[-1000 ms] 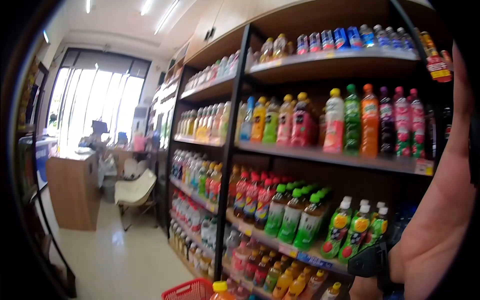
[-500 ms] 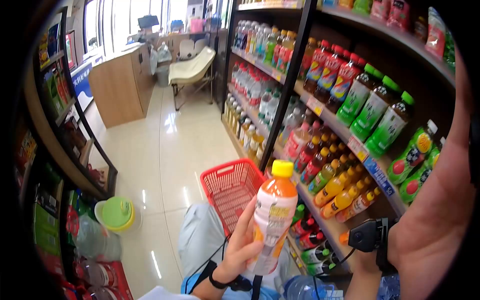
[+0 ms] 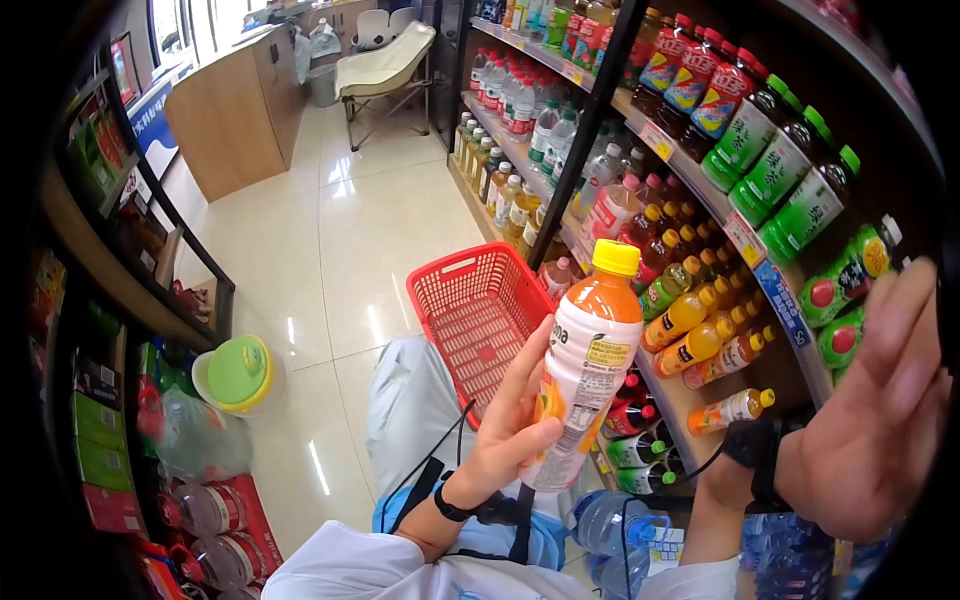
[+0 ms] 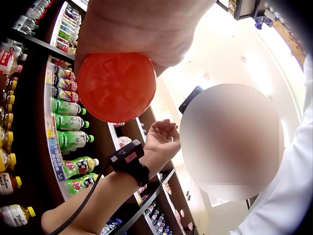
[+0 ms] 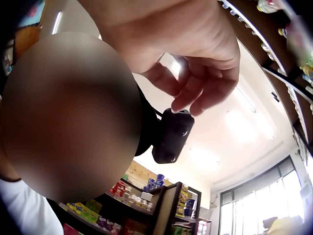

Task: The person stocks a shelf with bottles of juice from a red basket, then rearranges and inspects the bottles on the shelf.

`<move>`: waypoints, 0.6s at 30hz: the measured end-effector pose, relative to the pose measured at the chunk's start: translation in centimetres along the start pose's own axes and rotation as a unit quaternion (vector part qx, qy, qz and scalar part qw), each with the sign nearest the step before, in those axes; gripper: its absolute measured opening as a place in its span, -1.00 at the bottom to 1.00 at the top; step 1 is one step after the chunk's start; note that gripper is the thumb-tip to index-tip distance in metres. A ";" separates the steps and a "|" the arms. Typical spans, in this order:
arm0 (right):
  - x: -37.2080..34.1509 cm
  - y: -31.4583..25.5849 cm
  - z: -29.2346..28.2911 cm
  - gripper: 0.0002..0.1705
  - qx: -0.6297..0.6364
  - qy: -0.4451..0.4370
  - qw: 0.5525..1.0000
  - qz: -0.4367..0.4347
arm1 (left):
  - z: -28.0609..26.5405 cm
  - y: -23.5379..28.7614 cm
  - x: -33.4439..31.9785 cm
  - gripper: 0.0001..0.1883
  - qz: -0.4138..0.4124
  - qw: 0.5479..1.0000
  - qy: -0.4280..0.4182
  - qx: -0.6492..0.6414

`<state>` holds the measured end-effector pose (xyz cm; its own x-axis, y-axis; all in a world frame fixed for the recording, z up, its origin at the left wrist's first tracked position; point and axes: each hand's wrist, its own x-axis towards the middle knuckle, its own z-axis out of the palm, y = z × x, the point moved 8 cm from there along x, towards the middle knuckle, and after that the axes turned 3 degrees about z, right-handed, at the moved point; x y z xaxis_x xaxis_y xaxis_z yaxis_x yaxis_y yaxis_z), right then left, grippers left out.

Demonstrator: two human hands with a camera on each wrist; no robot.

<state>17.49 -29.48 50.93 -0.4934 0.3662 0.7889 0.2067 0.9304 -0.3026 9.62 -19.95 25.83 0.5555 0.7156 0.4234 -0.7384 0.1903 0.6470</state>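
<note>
Dark brown shelving (image 3: 588, 125), stocked with rows of bottled drinks (image 3: 750, 135), rises to the right of the person's left hand (image 3: 515, 430) and runs on far beyond it. Well past that hand, to its left, stands a wooden counter (image 3: 235, 115), with a cream chair (image 3: 385, 60) beside it. Nearer, just beyond the left hand, sits a red basket (image 3: 430, 310), and off to the hand's left is a green-lidded bucket (image 3: 240, 375). An orange drink bottle (image 3: 590, 370) is gripped in the left hand, thumb across its front; it leans to the right, top end up. The right hand (image 3: 860, 420) is raised to the right of the left one, fingers loosely bent and holding nothing, a small black camera (image 4: 126, 155) strapped at its wrist. Above the left hand's fingers, a yellow cap (image 3: 615, 258) closes the bottle.
</note>
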 end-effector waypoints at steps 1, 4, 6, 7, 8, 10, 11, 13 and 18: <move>-0.4 -0.4 0.3 -0.57 0.004 -0.012 1.000 0.013 | 0.3 0.2 0.1 0.02 0.007 0.999 -0.022 -0.031; -3.9 -2.2 -0.8 -0.85 0.048 0.015 0.960 0.277 | 0.5 0.5 0.0 0.01 0.013 0.996 -0.041 -0.076; -4.7 -3.0 0.2 -0.86 0.027 -0.005 0.947 0.321 | 0.5 0.5 -0.1 0.01 0.011 0.995 -0.037 -0.089; -4.7 -3.1 0.9 -0.86 0.023 -0.015 0.945 0.325 | 0.5 0.5 -0.1 0.01 0.008 0.996 -0.038 -0.085; -5.0 -3.0 1.6 -0.87 0.019 -0.020 0.943 0.331 | 0.5 0.6 -0.1 0.01 0.006 0.996 -0.040 -0.082; -5.1 -3.0 2.7 -0.88 0.019 -0.021 0.947 0.320 | 0.5 0.6 -0.3 0.01 -0.003 0.996 -0.035 -0.077; -5.2 -2.9 3.3 -0.88 0.019 -0.017 0.951 0.308 | 0.4 0.6 -0.3 0.01 0.000 0.997 -0.039 -0.072; -5.1 -2.8 4.1 -0.89 0.027 -0.008 0.961 0.276 | 0.5 0.6 -0.3 0.02 0.001 0.997 -0.041 -0.067; -4.5 -2.7 4.7 -0.88 0.047 0.020 0.976 0.213 | 0.7 0.9 -0.6 0.01 0.011 0.996 -0.055 -0.076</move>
<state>15.17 -33.58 45.69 -0.3461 0.7216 0.5996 0.3061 0.6910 -0.6549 8.86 -20.67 26.63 0.5708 0.6443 0.5089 -0.7954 0.2801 0.5375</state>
